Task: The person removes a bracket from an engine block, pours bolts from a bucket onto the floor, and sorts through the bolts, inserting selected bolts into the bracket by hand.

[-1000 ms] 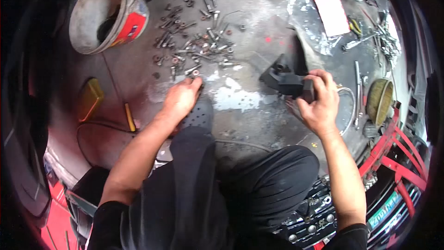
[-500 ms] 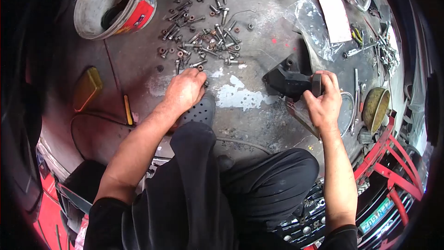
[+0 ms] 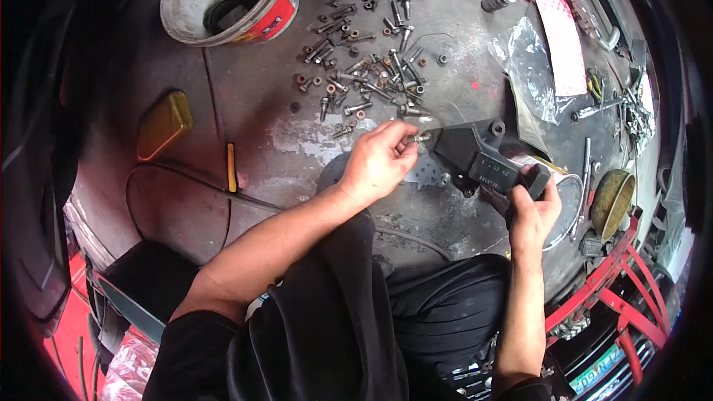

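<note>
My right hand (image 3: 532,215) grips one end of a black bracket (image 3: 477,157), a moulded part with raised lettering and round holes, held above the floor. Pinched between the thumb and fingers of my left hand (image 3: 380,162) is a small metal bolt (image 3: 422,137). Its tip points toward the bracket's left corner; whether the two touch I cannot tell. Beyond my left hand, a pile of loose bolts and nuts (image 3: 386,78) is spread over the concrete floor.
A dirty white bucket (image 3: 287,1) stands at the far left, near a yellow block-like object (image 3: 166,126). To the right lie clear plastic (image 3: 529,67), a bottle (image 3: 497,1), tools (image 3: 588,163) and a worn bowl (image 3: 613,204). A red metal frame (image 3: 594,282) is close by my right arm.
My left hand has left the edge of the bolt pile and moved right to the bracket, now with a bolt showing in its fingers. The bracket has turned, its lettered face now showing.
</note>
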`<state>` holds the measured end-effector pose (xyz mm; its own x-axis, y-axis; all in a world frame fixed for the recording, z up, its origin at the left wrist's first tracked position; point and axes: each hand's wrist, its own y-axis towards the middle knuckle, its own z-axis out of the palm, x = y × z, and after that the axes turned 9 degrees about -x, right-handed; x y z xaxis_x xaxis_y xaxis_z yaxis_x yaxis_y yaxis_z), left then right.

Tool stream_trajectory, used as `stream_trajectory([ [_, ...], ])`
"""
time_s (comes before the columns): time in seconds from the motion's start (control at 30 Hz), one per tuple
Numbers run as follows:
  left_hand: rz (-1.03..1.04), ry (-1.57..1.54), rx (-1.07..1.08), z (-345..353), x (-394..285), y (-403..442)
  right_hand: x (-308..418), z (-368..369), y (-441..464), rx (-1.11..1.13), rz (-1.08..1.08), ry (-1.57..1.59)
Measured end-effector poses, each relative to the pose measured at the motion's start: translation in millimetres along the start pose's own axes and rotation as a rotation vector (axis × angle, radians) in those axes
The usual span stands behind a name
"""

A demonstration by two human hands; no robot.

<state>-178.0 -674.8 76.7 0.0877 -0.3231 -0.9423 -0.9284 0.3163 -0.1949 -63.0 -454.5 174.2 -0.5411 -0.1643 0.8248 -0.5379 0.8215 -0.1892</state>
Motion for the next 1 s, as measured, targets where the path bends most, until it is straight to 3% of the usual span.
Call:
stream_trajectory([
  [0.17,0.094,0.114,0.029,-3.4,4.2,-2.9,7.9,2.5,-27.9,-0.032,-0.010,0.005],
  [0.27,0.050,0.085,0.080,-4.7,1.9,-6.5,22.6,4.5,-44.3,-0.043,-0.146,-0.070],
  [0.33,-0.265,-0.066,0.085,-4.4,-8.4,-7.6,32.7,4.2,-55.0,-0.027,-0.230,-0.125],
  [0.37,-0.262,-0.064,0.091,-5.1,-3.0,-5.8,35.9,4.0,-61.1,-0.015,-0.316,-0.184],
  [0.43,-0.489,-0.213,0.300,-8.1,22.5,-3.3,42.3,5.8,-76.3,-0.027,-0.391,-0.218],
  [0.47,-0.558,-0.445,0.401,-7.7,35.2,-4.7,43.4,4.3,-82.5,0.002,-0.474,-0.251],
  [0.5,-0.553,-0.441,0.406,-8.8,39.9,-6.6,43.5,2.4,-87.5,0.032,-0.559,-0.282],
  [0.57,-0.759,-0.920,0.474,-12.3,46.0,-16.9,37.2,1.3,-92.0,0.186,-0.742,-0.224],
  [0.73,-0.672,-0.751,0.360,-16.2,58.5,-29.8,23.6,11.5,-95.7,0.176,-0.721,-0.167],
  [0.83,-0.780,-0.919,0.276,-9.3,60.9,-33.2,28.8,4.9,-92.6,0.488,-1.035,-0.223],
  [0.9,-0.686,-0.955,0.302,-11.4,42.7,-23.2,23.4,15.1,-102.7,0.462,-1.251,-0.278],
  [1.0,-0.697,-0.895,0.301,-20.7,49.8,-23.1,23.2,19.1,-107.0,0.490,-1.220,-0.271],
])
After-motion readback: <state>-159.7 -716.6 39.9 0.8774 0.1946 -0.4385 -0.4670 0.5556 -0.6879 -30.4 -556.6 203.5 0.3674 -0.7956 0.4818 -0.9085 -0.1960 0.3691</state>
